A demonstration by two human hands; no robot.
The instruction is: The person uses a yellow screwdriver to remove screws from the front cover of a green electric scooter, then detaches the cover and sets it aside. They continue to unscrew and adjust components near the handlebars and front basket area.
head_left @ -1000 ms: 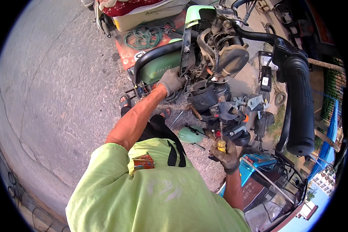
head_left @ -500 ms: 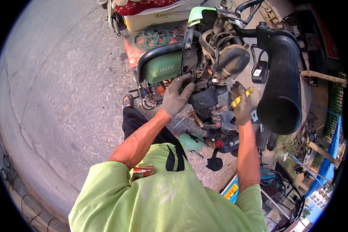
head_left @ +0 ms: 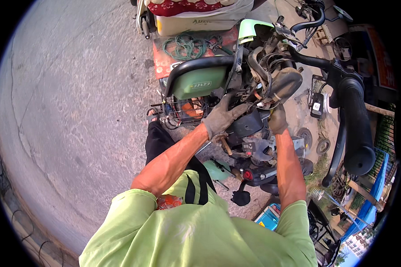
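Observation:
In front of me stands a partly stripped electric scooter, its front frame (head_left: 258, 62) bare, with loose wires and a dusty rounded black part (head_left: 287, 84). My left hand (head_left: 223, 118), in a grey work glove, reaches to the wiring and frame with fingers stretched and apart. My right hand (head_left: 278, 121), gloved too, is closed just under the rounded part. A sliver of the yellow screwdriver handle (head_left: 271, 114) shows at its edge; the fingers and the tool's tip are hidden. Between the hands sits a dark plastic cover (head_left: 247, 124).
A large black handlebar grip (head_left: 358, 120) with a brake lever juts in at right. Behind the scooter are a green backrest (head_left: 198, 83), a wire basket (head_left: 182, 109) and coiled green cord (head_left: 185, 46). A hammer (head_left: 226, 146) lies near the left hand. Another scooter's tail light (head_left: 248, 175) is below.
My right hand has moved in under the rounded part with the yellow screwdriver, now mostly hidden. My left hand has shifted slightly right and down, fingers spread wider. The view has shifted.

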